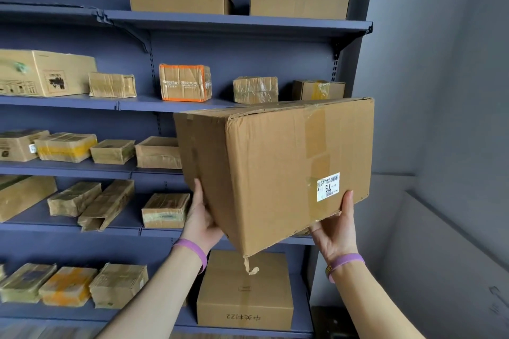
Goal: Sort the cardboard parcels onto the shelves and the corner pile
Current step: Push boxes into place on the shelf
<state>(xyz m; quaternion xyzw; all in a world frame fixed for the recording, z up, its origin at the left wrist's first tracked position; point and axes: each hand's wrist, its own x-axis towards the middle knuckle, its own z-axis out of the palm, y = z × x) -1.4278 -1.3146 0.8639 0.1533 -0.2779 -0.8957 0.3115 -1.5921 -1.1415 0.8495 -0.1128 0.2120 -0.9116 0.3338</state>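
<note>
Now | large parcel [275, 168]: brown, creased, taped | white label [327, 186] | tilted

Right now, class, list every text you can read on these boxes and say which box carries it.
"中关村22", upside down: bottom box.
"7", second digit unclear: white label on held box.
"…ngstar", rest blurred: orange-taped box.
Markings on big left box: too blurred to read.
</note>
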